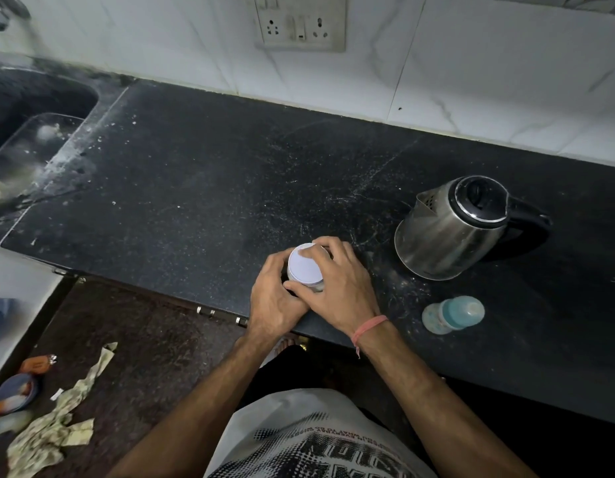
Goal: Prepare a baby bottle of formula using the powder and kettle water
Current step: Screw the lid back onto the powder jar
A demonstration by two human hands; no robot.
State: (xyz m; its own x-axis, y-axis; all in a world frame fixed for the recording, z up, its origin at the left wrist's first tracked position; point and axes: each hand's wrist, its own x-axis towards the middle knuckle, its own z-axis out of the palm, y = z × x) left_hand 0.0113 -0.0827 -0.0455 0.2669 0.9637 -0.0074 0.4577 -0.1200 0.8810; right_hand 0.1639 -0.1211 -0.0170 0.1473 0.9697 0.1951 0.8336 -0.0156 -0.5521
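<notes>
A small powder jar with a white lid (304, 265) stands near the front edge of the black counter (202, 188). My left hand (273, 298) grips the jar's body from the left. My right hand (337, 281) curls over the lid from the right, fingers round its rim. A steel electric kettle (451, 229) with a black handle stands to the right, its lid down. A capped baby bottle (452, 313) with a blue collar lies on its side in front of the kettle.
A dark sink (30, 132) is sunk into the counter at the far left. A wall socket plate (299, 24) sits on the white tiles behind. On the floor at the lower left lie crumpled paper (54, 426) and small containers.
</notes>
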